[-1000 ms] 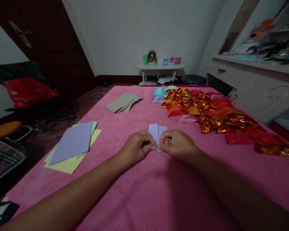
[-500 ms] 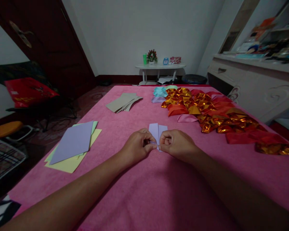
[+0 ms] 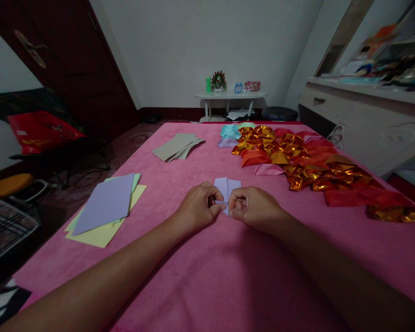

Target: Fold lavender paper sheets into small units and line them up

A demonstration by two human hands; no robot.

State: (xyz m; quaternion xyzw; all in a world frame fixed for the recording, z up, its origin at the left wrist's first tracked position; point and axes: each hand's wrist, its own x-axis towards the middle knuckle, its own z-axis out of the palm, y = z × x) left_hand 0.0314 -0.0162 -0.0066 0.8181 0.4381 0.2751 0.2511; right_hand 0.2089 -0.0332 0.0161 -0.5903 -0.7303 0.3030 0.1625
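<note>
A small folded lilac paper [image 3: 227, 187] lies on the pink cloth [image 3: 207, 267] in the middle of the table. My left hand [image 3: 196, 210] pinches its near edge from the left, fingers curled shut. My right hand [image 3: 252, 207] pinches the same edge from the right, thumb and fingers closed. The two hands almost touch over the paper's near end, which they hide; only its far half shows.
A stack of lilac, green and yellow sheets [image 3: 105, 207] lies to the left. Grey-brown sheets [image 3: 176, 146] lie farther back. A heap of gold, red and orange folded pieces [image 3: 304, 161] covers the right side. Pale blue folded pieces [image 3: 230, 133] sit behind.
The hands have drawn a little closer together over the paper's near end and the fingers have shifted slightly. Nothing else has moved.
</note>
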